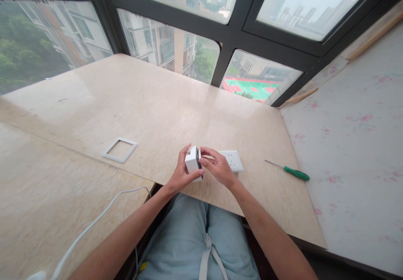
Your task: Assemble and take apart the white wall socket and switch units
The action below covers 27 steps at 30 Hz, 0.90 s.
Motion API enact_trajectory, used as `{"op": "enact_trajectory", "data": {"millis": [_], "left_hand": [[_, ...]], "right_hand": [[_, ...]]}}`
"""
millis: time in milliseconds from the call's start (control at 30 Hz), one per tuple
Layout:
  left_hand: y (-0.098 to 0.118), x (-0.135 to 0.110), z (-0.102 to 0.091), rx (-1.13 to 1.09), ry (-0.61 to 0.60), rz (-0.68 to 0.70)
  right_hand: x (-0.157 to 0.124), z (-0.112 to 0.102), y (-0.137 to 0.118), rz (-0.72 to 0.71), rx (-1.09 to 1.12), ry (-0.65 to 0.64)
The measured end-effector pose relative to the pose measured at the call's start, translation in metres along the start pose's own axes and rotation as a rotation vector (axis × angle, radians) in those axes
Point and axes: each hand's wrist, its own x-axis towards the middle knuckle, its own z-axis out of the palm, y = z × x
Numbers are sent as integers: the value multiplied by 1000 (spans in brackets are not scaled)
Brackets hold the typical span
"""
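Note:
My left hand [183, 174] is closed around a small white boxy electrical fitting [191, 161], its thumb in front and its fingers behind. A dark, thin section shows along the fitting's right side. At that side my right hand [217, 166] is closed, its fingertips pinching the dark-edged part; they hide much of it. Just beyond the right hand, a white wall socket panel [232, 160] lies face up on the stone-patterned counter [176, 124]. A square white cover frame [129, 152] lies flat to the left of both hands.
To the right lies a green-handled screwdriver [296, 173], its shaft pointing left. A white cable [103, 213] runs over the left counter section. Dark window frames [176, 15] border the far side, and a flowered wall [352, 154] stands at the right.

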Motion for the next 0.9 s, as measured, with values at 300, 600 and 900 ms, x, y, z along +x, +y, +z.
{"op": "enact_trajectory", "data": {"millis": [300,600,900], "left_hand": [[-4,5,0,-64,70,11],[-9,6,4,-78,138,-29],[-4,0,6,12,212,-16]], "right_hand": [[1,8,-10,-300,-463,-72],[10,8,-20,-317,-589,-154],[-5,-4,-25,-205,-326,-141]]}}
